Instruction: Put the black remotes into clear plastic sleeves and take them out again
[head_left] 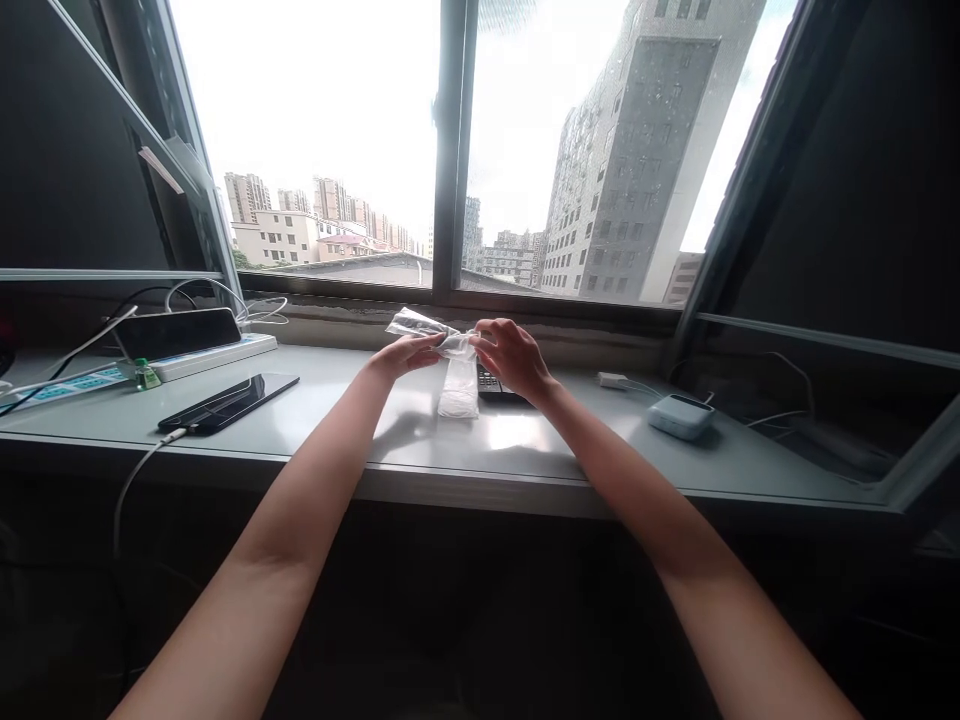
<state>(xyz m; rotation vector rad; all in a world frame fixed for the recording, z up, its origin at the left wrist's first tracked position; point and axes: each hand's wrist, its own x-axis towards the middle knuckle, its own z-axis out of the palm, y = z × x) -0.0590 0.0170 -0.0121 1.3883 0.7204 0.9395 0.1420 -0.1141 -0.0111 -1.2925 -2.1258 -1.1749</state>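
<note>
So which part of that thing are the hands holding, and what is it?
The left hand and right hand both hold clear plastic wrapping by its gathered, crumpled upper part; its flatter lower length is not gripped.

The person has a slim, bare left arm (292,490) and right arm (645,490), tapering to a slender left hand (405,355) and right hand (517,358).

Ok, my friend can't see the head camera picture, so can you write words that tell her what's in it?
The left hand and right hand pinch a clear plastic bag above a white windowsill, beside a black remote control. A smartphone with a white cable lies to the left. High-rise buildings stand outside the window.
</note>
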